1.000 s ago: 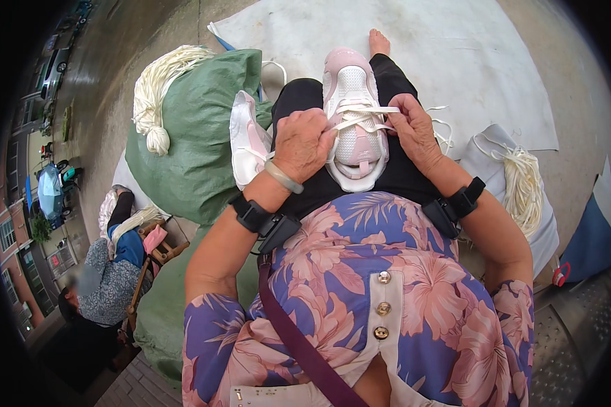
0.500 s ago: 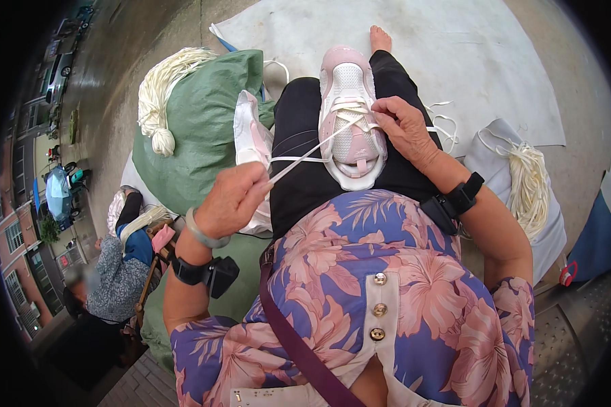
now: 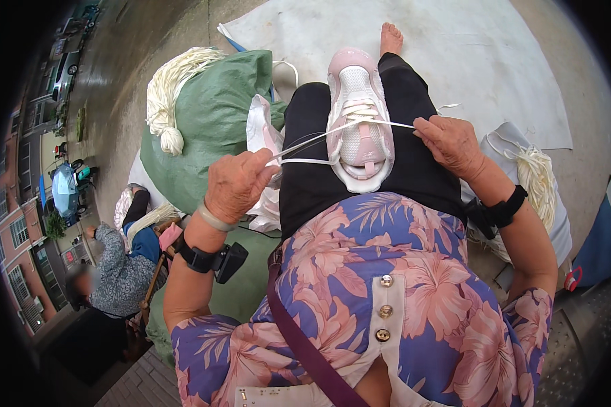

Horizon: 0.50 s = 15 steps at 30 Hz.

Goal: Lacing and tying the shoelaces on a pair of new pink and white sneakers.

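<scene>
Grip pinched on flat white lace (image 3: pixel 398 124), left hand (image 3: pixel 236 184) and right hand (image 3: pixel 453 144) could skew the pink-and-white mesh sneaker (image 3: pixel 368 146) if either tugs harder.

A pink-flowered violet blouse (image 3: pixel 346 285) — pale placket (image 3: pixel 394 295), golden buttons (image 3: pixel 385 311) — sits under a plum strap (image 3: pixel 308 346), with black trousers (image 3: pixel 417 159); a pale bangle (image 3: pixel 215 218) rings the left wrist, black devices (image 3: pixel 231 262) band both forearms (image 3: pixel 190 292).
</scene>
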{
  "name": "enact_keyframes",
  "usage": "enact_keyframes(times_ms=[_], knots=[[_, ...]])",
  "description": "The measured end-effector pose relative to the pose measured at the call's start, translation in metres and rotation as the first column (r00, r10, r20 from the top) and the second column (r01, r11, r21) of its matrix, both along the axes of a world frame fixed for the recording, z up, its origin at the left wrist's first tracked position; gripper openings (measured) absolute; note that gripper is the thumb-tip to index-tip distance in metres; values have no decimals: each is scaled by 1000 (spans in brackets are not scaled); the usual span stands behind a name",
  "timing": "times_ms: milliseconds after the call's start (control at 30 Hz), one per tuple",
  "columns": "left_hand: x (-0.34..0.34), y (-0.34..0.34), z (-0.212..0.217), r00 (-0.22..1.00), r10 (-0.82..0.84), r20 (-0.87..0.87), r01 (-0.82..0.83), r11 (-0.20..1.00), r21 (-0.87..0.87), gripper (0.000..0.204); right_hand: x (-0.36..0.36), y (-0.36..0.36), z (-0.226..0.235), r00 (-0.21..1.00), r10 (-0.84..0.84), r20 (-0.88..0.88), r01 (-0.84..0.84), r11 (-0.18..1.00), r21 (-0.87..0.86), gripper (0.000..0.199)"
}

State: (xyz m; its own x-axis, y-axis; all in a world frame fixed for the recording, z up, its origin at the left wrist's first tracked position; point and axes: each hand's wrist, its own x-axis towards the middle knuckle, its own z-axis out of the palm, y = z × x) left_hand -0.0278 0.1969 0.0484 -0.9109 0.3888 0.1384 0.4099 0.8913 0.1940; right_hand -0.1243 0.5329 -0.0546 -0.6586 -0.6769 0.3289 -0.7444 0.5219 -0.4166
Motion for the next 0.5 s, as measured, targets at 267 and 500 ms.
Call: enact_keyframes(times_ms=[267,500], knots=[[15,-87,-45,995,45,-94,-69,962,-263,12,-16,73,-31,998,-54,14,52,995,85,20],[90,-230,-92,938,263,-225,-305,936,-177,11,-31,270,-80,900,-430,-73,435,897,82,20]])
